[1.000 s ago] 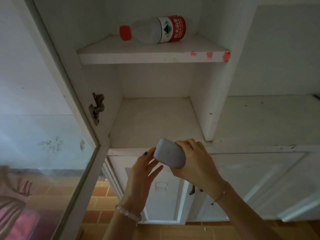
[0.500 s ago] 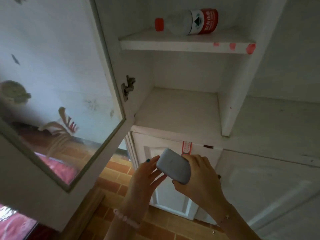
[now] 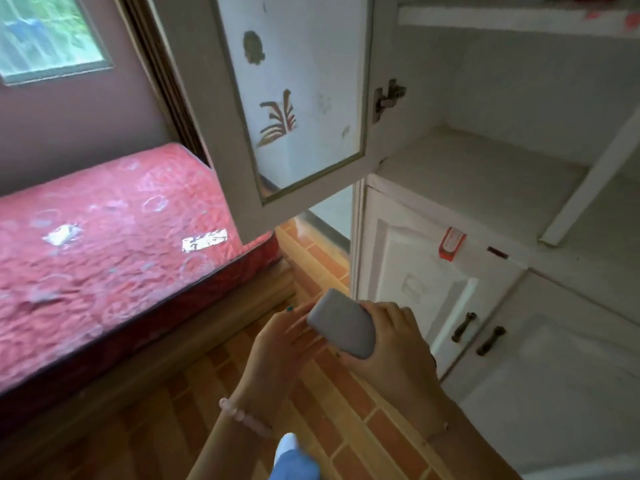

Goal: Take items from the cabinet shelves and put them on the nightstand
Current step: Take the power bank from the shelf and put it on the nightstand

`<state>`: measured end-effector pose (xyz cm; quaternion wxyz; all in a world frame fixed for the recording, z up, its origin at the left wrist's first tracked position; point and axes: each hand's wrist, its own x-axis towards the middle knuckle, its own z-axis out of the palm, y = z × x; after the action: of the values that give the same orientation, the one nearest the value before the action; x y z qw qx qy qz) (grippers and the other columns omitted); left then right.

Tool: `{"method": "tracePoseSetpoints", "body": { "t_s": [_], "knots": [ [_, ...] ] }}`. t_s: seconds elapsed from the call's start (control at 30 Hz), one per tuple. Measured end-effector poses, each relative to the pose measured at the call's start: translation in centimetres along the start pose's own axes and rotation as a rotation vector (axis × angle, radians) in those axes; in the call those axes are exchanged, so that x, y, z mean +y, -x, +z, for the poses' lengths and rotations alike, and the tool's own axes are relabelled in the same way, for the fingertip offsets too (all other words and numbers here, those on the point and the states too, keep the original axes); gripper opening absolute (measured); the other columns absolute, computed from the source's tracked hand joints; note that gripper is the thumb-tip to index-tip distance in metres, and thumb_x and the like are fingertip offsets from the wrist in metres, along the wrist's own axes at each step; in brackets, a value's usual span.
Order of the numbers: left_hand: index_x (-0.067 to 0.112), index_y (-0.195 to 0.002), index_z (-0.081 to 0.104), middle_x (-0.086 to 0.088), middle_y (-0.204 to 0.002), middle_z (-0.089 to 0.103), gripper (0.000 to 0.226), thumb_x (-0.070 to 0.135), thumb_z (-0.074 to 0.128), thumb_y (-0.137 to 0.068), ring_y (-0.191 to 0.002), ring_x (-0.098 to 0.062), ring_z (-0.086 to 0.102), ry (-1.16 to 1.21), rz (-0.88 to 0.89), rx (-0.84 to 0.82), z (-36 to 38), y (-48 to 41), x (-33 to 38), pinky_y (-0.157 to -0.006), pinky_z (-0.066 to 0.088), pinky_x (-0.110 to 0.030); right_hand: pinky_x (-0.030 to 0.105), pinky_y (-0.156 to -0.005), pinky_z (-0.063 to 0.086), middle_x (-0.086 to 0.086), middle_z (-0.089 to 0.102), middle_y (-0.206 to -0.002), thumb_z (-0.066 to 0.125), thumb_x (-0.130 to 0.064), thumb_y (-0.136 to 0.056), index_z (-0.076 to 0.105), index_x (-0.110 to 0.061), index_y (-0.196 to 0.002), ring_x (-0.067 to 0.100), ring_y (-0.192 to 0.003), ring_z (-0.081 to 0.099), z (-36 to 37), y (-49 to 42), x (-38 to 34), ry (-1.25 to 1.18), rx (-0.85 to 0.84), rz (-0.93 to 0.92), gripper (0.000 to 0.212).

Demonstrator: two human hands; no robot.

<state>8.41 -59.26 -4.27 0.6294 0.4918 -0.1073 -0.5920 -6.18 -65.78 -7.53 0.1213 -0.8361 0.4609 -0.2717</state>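
My right hand [image 3: 394,351] clamps the rounded grey case [image 3: 341,327], my left hand [image 3: 277,344] straight-fingered against it, over orange brick floor [image 3: 322,261].

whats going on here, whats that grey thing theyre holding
A person is standing at an open white cabinet with a small grey case in front of them. The right hand grips the case, and the straight fingers of the left hand touch its side. The glass door is swung open, and a red mattress lies to the left. No nightstand is in view.
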Motion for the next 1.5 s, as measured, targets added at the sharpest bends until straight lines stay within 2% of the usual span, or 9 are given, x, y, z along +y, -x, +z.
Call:
{"method": "tracePoseSetpoints", "body": {
  "t_s": [0.13, 0.2, 0.3, 0.47, 0.67, 0.8, 1.07, 1.2, 1.5],
  "knots": [
    [0.003, -0.102, 0.064, -0.011, -0.087, 0.072, 0.043, 0.029, 0.05, -0.071, -0.075, -0.023, 0.067, 0.094, 0.052, 0.072, -3.7, 3.0, 0.0, -0.07, 0.054, -0.035, 0.033, -0.064, 0.051, 0.002, 0.06, -0.102, 0.078, -0.054, -0.054, 0.056, -0.016, -0.115, 0.021, -0.089, 0.054, 1.3, 1.8, -3.2, -0.054, -0.051, -0.094, 0.075],
    [0.003, -0.103, 0.064, -0.013, -0.092, 0.07, 0.044, 0.029, 0.05, -0.071, -0.081, -0.026, 0.064, 0.126, 0.076, 0.129, -5.6, 4.9, 0.0, -0.073, 0.052, -0.037, 0.035, -0.066, 0.051, 0.002, 0.061, -0.103, 0.075, -0.056, -0.055, 0.056, -0.016, -0.116, 0.022, -0.091, 0.054, 1.9, 2.5, -5.0, -0.063, -0.091, -0.146, 0.075],
    [0.0, -0.112, 0.062, -0.017, -0.101, 0.066, 0.054, 0.026, 0.062, -0.065, -0.082, -0.027, 0.062, 0.179, 0.112, 0.208, -8.7, 7.6, 0.4, -0.068, 0.053, -0.036, 0.035, -0.067, 0.052, 0.0, 0.061, -0.102, 0.06, -0.066, -0.056, 0.058, -0.017, -0.114, 0.021, -0.089, 0.054, 2.9, 3.4, -8.2, -0.086, -0.149, -0.227, 0.076],
    [0.001, -0.107, 0.065, -0.018, -0.099, 0.068, 0.049, 0.031, 0.055, -0.07, -0.082, -0.028, 0.062, 0.26, 0.219, 0.347, -14.7, 13.6, 1.0, -0.076, 0.049, -0.041, 0.028, -0.06, 0.049, 0.0, 0.063, -0.093, 0.081, -0.054, -0.047, 0.062, -0.015, -0.108, 0.019, -0.079, 0.055, 5.0, 5.8, -15.1, -0.123, -0.205, -0.406, 0.075],
    [-0.001, -0.11, 0.065, -0.022, -0.104, 0.067, 0.041, 0.028, 0.044, -0.09, -0.09, -0.03, 0.062, 0.36, 0.34, 0.503, -23.8, 23.2, 1.7, -0.089, 0.046, -0.044, 0.027, -0.064, 0.048, 0.002, 0.062, -0.095, 0.082, -0.049, -0.05, 0.06, -0.012, -0.109, 0.017, -0.08, 0.053, 8.2, 11.4, -25.7, -0.245, -0.276, -0.601, 0.073],
    [-0.002, -0.113, 0.062, -0.021, -0.1, 0.067, 0.042, 0.027, 0.042, -0.091, -0.085, -0.028, 0.063, 0.421, 0.403, 0.59, -29.9, 29.8, 1.9, -0.089, 0.046, -0.043, 0.029, -0.069, 0.05, 0.003, 0.061, -0.095, 0.084, -0.045, -0.051, 0.06, -0.009, -0.109, 0.018, -0.081, 0.054, 10.2, 15.8, -33.0, -0.303, -0.32, -0.722, 0.072],
    [-0.002, -0.121, 0.056, -0.02, -0.106, 0.063, 0.044, 0.027, 0.039, -0.093, -0.093, -0.028, 0.062, 0.562, 0.538, 0.755, -39.0, 40.2, 1.3, -0.087, 0.048, -0.04, 0.032, -0.074, 0.049, 0.004, 0.061, -0.098, 0.084, -0.042, -0.054, 0.059, -0.008, -0.113, 0.021, -0.086, 0.054, 14.2, 22.8, -44.7, -0.423, -0.446, -0.921, 0.072],
    [-0.001, -0.121, 0.055, -0.02, -0.109, 0.063, 0.043, 0.027, 0.038, -0.093, -0.093, -0.028, 0.062, 0.624, 0.611, 0.85, -42.7, 43.4, 0.5, -0.082, 0.049, -0.039, 0.034, -0.072, 0.05, 0.003, 0.06, -0.097, 0.081, -0.045, -0.056, 0.059, -0.009, -0.112, 0.022, -0.086, 0.053, 16.7, 25.2, -49.5, -0.463, -0.521, -1.032, 0.07],
    [0.003, -0.125, 0.053, -0.017, -0.11, 0.067, 0.044, 0.03, 0.035, -0.096, -0.1, -0.027, 0.065, 0.721, 0.651, 1.041, -52.9, 44.3, 2.4, -0.092, 0.047, -0.043, 0.033, -0.068, 0.051, 0.0, 0.06, -0.095, 0.074, -0.05, -0.058, 0.059, -0.012, -0.111, 0.02, -0.083, 0.053, 25.7, 26.0, -60.0, -0.468, -0.662, -1.219, 0.067]
  ]
}}
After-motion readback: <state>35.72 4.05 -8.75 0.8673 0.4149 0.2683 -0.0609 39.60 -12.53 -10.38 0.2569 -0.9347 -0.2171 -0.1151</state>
